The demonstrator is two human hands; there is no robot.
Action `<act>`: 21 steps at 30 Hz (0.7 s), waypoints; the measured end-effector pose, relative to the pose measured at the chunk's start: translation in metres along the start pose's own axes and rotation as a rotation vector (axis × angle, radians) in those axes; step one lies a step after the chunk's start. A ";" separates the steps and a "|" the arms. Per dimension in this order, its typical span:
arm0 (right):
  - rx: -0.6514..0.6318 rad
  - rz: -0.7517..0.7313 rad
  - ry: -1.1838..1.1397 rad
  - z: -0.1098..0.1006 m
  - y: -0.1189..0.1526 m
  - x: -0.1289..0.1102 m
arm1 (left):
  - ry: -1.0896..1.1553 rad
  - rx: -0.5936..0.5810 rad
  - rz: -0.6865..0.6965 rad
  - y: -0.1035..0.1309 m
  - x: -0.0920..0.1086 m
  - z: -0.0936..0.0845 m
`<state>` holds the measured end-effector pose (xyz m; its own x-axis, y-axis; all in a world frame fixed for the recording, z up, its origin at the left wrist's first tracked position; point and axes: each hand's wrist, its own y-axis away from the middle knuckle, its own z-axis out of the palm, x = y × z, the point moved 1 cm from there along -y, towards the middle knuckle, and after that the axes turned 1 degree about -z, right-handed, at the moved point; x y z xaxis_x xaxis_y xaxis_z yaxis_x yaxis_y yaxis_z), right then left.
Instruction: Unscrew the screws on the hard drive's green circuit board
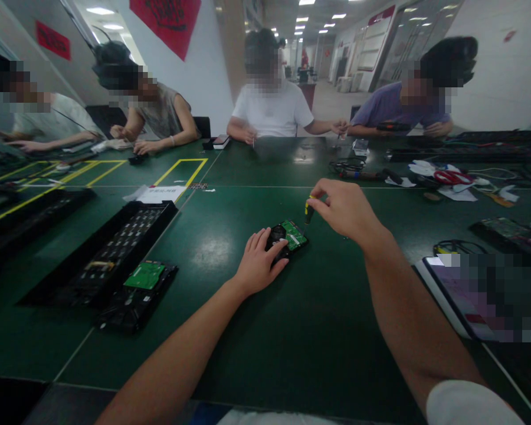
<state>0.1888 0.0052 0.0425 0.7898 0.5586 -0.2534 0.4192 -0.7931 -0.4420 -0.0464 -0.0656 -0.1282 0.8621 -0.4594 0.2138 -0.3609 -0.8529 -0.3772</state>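
Head view: the drive (295, 234) lies on the green table (292, 330), between the two hands and a little beyond the left one. The fingers of the left hand (262, 260) rest over its near left part, and its green board shows past them. The right hand (347, 208) is raised to the right of the drive, holding a screwdriver (308, 211) upright, slightly tilted, near the drive's right edge; whether the tip touches cannot be told.

The left forearm reaches in from the lower left, palm down, with the fingers somewhat spread, grasping nothing between them. The right forearm rises from the lower right, the wrist bent and the hand arched, with thumb and fingers pinched narrow on the screwdriver.

Left of the hands sit a long black tray (168, 213) and a black unit (144, 275) with a green board. A tablet (454, 286) lies to the right. Four people sit across the table.
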 end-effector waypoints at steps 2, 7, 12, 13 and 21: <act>-0.004 -0.007 0.016 0.000 0.000 -0.001 | 0.000 0.000 0.000 0.000 0.001 -0.001; 0.002 0.016 0.027 0.002 0.000 0.001 | 0.005 -0.005 -0.004 0.000 0.001 -0.001; 0.011 0.013 -0.072 0.005 0.000 0.003 | 0.018 -0.008 -0.010 0.000 0.001 -0.001; 0.015 0.011 -0.098 0.005 0.000 0.002 | 0.021 -0.008 -0.012 0.000 0.001 -0.001; 0.020 -0.040 -0.106 0.004 0.001 -0.001 | 0.019 -0.008 -0.012 0.000 0.001 -0.001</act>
<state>0.1859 0.0051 0.0389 0.7203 0.6129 -0.3249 0.4392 -0.7655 -0.4703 -0.0460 -0.0660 -0.1272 0.8594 -0.4538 0.2356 -0.3536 -0.8602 -0.3673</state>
